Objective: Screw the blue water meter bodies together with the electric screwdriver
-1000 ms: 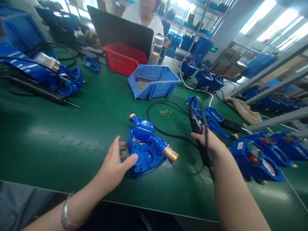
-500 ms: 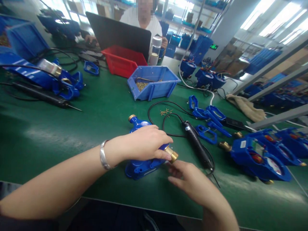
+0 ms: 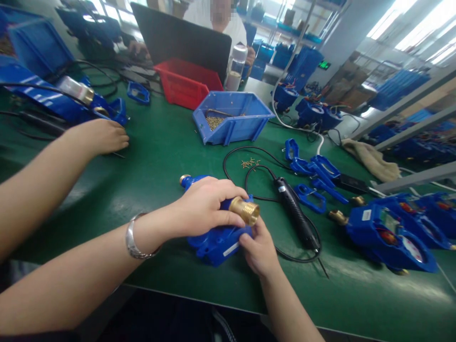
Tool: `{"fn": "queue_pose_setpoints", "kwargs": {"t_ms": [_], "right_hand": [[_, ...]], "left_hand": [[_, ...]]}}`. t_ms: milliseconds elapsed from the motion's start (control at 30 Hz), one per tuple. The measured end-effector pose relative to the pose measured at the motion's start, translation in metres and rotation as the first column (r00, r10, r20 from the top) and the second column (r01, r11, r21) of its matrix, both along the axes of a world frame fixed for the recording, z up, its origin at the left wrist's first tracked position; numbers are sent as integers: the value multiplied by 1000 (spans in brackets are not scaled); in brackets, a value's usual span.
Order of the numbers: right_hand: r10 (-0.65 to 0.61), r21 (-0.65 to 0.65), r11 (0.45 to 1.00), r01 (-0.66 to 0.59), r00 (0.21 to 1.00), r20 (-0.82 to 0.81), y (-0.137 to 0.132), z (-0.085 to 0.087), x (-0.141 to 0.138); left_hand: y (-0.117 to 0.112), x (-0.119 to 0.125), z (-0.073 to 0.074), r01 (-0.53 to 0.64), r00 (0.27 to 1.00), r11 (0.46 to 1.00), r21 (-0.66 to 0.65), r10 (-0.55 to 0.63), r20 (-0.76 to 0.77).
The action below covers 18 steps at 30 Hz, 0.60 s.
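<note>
A blue water meter (image 3: 217, 246) with threaded brass pipe ends is held low over the near part of the green table, its larger brass end toward the right. My left hand (image 3: 201, 206), below a silver bracelet, wraps over the top of the meter beside that brass end. Fingers and thumb of my right hand (image 3: 261, 251) grip the meter's right side, just under the brass end. Much of the meter body is hidden beneath my left hand. Right of my hands lies a black electric screwdriver (image 3: 294, 213) with its cord looped behind.
A co-worker's hand (image 3: 101, 135) reaches in at left over another screwdriver. Loose brass screws (image 3: 250, 163) lie near a blue bin (image 3: 238, 128) of screws and a red bin (image 3: 181, 85). Blue frames (image 3: 309, 197) and more meters (image 3: 388, 237) stand right. Someone sits behind a monitor (image 3: 181, 42).
The meter has been tilted and turned so its brass end faces me more. My right hand has closed on its side. A co-worker's arm has come in from the left.
</note>
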State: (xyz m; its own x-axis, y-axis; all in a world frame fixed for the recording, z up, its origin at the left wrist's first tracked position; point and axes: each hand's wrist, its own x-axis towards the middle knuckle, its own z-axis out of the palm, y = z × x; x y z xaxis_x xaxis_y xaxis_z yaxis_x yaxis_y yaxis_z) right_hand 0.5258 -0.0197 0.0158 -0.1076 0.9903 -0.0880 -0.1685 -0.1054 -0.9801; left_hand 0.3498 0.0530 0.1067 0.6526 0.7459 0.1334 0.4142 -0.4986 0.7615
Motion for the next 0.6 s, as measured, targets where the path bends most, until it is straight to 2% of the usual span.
{"fn": "queue_pose_setpoints", "kwargs": {"t_ms": [100,200,267,400,600], "right_hand": [[-133,-79,989,125,987,-94,10,8,0],[-170,-156,976,149,976,-137,22,17,5],[-168,-197,971,136,974,-153,28,20,9],[-169,-245,961,128,973,-157,36,17,17],[-161,-265,957,118,977,-143,38,22,28]], "left_hand": [[-1,0,3,-121,972,973,-198,157,175],[0,5,6,-161,947,943,-291,231,223],[3,10,6,-175,944,937,-303,247,219],[9,21,5,-148,960,955,-258,201,194],[9,42,6,-167,980,968,-188,183,73]]}}
